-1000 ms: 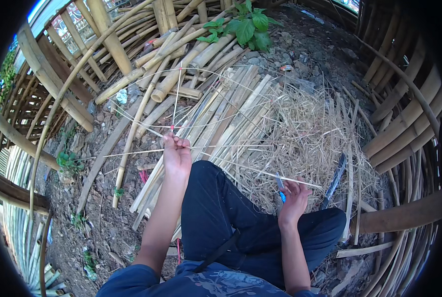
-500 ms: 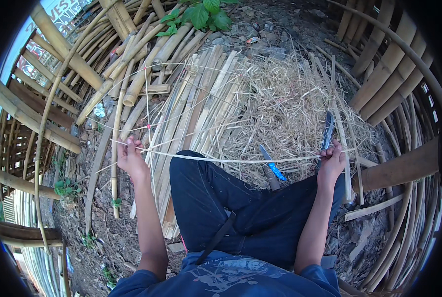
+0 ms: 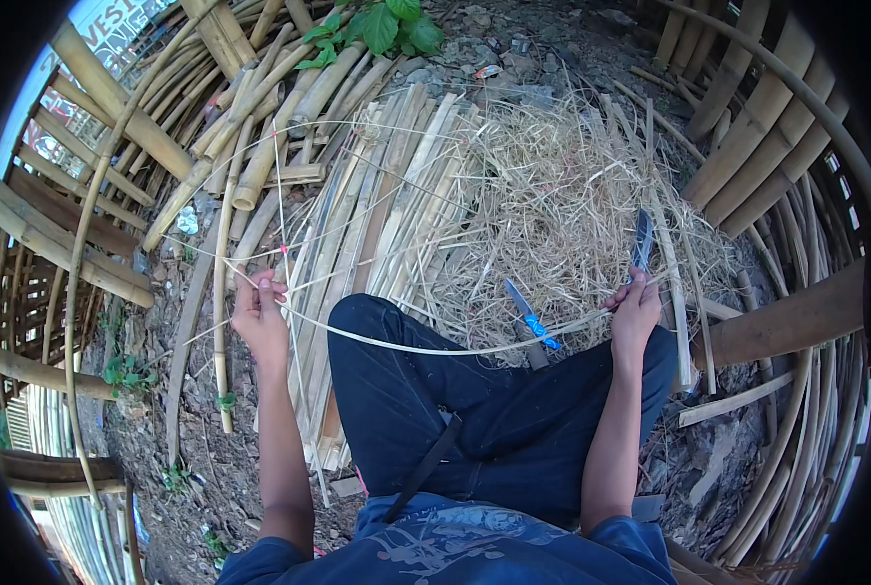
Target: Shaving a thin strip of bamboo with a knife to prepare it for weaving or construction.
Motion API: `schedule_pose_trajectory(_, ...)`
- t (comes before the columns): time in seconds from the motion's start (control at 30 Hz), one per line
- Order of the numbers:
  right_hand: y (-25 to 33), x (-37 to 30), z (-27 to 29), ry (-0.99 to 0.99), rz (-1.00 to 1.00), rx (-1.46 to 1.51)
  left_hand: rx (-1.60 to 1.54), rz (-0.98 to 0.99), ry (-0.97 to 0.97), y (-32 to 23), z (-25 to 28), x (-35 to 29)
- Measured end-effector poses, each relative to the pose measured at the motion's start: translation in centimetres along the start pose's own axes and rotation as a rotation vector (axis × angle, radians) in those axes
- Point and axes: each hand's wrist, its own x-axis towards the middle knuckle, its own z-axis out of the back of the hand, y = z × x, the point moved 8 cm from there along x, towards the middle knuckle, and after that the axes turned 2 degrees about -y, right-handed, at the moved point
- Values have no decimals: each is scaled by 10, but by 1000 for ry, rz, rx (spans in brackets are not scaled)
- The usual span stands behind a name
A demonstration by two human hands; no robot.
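Bamboo strip [image 3: 435, 352], judged light and springy, bowed between left hand [image 3: 259, 317] and right hand [image 3: 636, 312], both pinched closed near its ends, seemingly the best holds.

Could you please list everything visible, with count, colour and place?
Thin strip: one, pale, bowed between both hands
Tied frame: one, pale with red ties, by left hand
Knife: one, blue handle, on shavings
Dark blade: one, grey, by right hand
Shavings: one heap, beige, right of centre
Slats: many, tan, left of shavings
Bamboo poles: many, tan, upper left
Leafy plants: several, green, top and left
Fencing: uncounted, tan, both sides
Trousers: one, dark blue, below
Left hand: one, bare, gripping strip
Right hand: one, bare, likewise
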Motion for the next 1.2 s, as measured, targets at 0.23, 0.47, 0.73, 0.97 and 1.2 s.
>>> schedule_pose_trajectory(0.23, -4, -4, -9, 37, 28, -53, 32, -25, -30, -3, 8, 5)
schedule_pose_trajectory(0.47, -18, -6, -4, 30, -171, 289, -184, 180, -202, 42, 47, 11)
schedule_pose_trajectory(0.73, -68, 3, -3, 209, -396, 582, -499, 535, -361, 128, 93, -62)
schedule_pose_trajectory(0.97, -120, 8, -3, 277, -554, 712, -722, 961, -468, 187, 102, -143)
schedule_pose_trajectory(1.2, -110, -12, -22, 395, -646, 866, -1005, 874, -429, 183, 100, -137)
